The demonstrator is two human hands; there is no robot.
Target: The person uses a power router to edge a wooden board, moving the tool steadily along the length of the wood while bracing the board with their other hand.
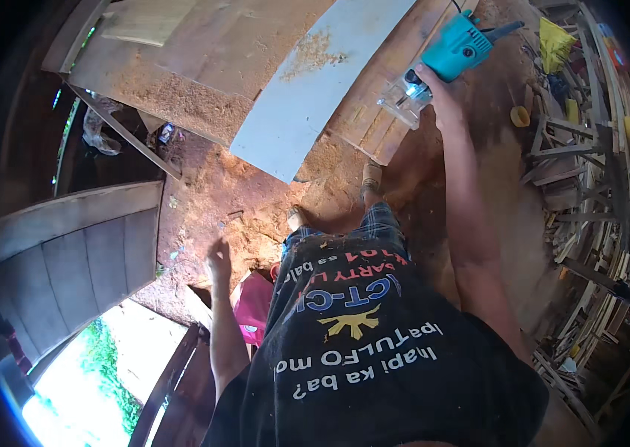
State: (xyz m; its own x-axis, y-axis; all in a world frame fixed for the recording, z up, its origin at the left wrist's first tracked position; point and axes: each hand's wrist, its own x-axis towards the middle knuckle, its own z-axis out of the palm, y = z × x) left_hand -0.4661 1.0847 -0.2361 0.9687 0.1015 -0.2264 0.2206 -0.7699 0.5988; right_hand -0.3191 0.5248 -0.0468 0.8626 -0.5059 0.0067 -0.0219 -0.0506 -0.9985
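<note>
At the far right of the bench, my right hand [440, 95] grips a teal trim router [458, 46] just above its base. The router is tilted, its clear plastic base [401, 110] over the end of a wooden board [366, 128]. A small light glows near the bit. My left hand [218, 261] hangs low on the left, away from the bench, above the dusty ground. Its fingers are too small and blurred to read. Beside the router's board lies a long pale-blue panel [296, 104] with sawdust on it.
Brown sheets [207, 52] covered in sawdust lie at the far left. Stacked wood offcuts [583, 246] and a yellow bag [555, 45] line the right side. A grey panelled board [91, 261] stands at the left. A pink item [253, 302] sits beside my left forearm.
</note>
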